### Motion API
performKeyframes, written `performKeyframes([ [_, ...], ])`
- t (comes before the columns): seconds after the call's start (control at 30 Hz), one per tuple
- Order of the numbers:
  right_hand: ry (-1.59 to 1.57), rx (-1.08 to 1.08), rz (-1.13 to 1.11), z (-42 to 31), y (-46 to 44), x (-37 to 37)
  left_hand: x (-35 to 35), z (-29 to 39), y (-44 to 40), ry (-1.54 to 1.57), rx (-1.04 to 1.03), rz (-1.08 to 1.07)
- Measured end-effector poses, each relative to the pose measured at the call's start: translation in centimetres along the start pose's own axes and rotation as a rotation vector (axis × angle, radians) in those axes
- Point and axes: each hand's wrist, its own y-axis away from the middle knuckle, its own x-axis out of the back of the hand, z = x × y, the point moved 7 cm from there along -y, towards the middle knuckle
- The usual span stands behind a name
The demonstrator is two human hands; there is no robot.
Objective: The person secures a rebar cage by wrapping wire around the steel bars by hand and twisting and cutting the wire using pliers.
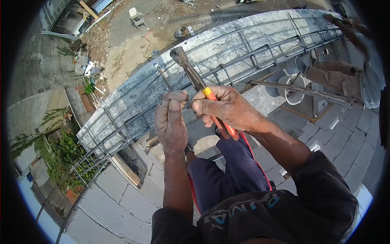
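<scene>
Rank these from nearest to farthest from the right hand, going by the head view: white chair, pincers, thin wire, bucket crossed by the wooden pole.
1. Pincers: gripped in the right hand.
2. Thin wire: to the left, at the left hand.
3. Bucket: off to the right.
4. White chair: far below, upper left of the view.

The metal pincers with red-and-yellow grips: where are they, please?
In the head view, the pincers are near the centre, in the right hand, beside the left hand with thin dark wire.
</scene>
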Motion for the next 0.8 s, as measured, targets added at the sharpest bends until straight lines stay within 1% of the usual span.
performKeyframes([
  [0.07,0.053,0.057,0.046,-1.4,-0.9,-0.8,0.8,0.6,-0.9,0.006,-0.038,0.039],
  [0.17,0.119,0.080,0.088,-3.9,-2.9,-1.7,2.5,1.4,-2.7,-0.024,-0.057,0.035],
  [0.2,0.103,0.134,0.106,-4.7,-4.0,-1.9,3.2,1.5,-3.7,-0.057,-0.044,-0.002],
  [0.3,0.402,0.300,0.137,-7.5,-8.0,-1.4,4.5,2.2,-6.5,-0.175,0.128,0.055],
  [0.33,0.578,0.376,0.188,-8.2,-10.0,-0.7,5.9,2.3,-7.5,-0.407,0.205,0.014],
  [0.37,0.755,0.452,0.237,-8.7,-12.0,-0.1,7.7,1.9,-8.4,-0.581,0.239,-0.020],
  [0.43,1.212,0.553,0.420,-10.2,-14.6,0.2,11.4,0.3,-9.9,-0.931,0.306,-0.093],
  [0.47,1.289,0.569,0.412,-10.0,-16.6,0.4,12.9,0.0,-10.4,-1.059,0.309,-0.092],
  [0.53,1.440,0.602,0.397,-9.4,-19.7,0.3,13.0,-0.1,-10.8,-1.181,0.331,-0.116],
  [0.63,1.425,0.370,0.319,-7.1,-22.4,0.4,13.7,-2.2,-11.3,-1.279,0.338,-0.182],
  [0.8,1.460,0.359,0.330,-4.3,-24.9,-0.5,14.4,-6.0,-11.0,-1.258,0.411,-0.295],
])
